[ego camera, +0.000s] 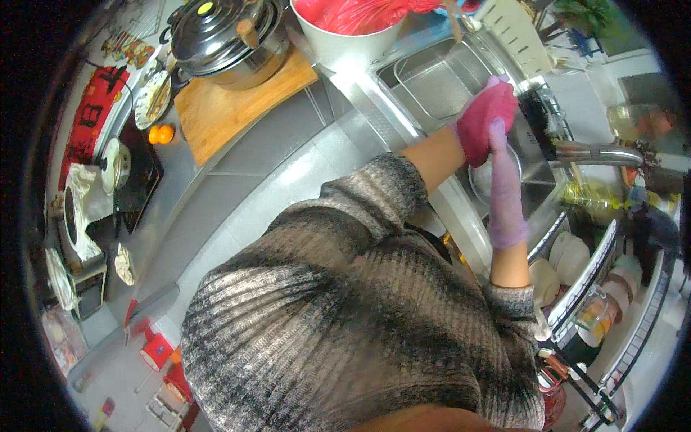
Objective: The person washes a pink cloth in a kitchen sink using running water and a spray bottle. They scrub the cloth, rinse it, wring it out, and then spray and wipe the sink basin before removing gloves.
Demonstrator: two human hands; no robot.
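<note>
Both my hands meet over the stainless-steel sink [540, 186]. A magenta glove or cloth covers my left hand [483, 116], with pale purple showing at its wrist and far end. A long translucent purple glove [506, 200] reaches up the forearm of my right hand [498, 132]. One gloved right finger or thumb lies against the magenta covering, and the other right fingers are mostly hidden. Whether anything sits inside my left hand cannot be seen. Below the hands is a round metal bowl [480, 181]. A mesh basket [440, 81] rests in the sink beyond them.
A white bucket [345, 48] holding a red plastic bag [345, 16] stands beside the sink. Left of it a lidded steel pot [232, 65] sits on a wooden board [243, 113]. The faucet [599, 155] and dish rack [586, 281] are at right.
</note>
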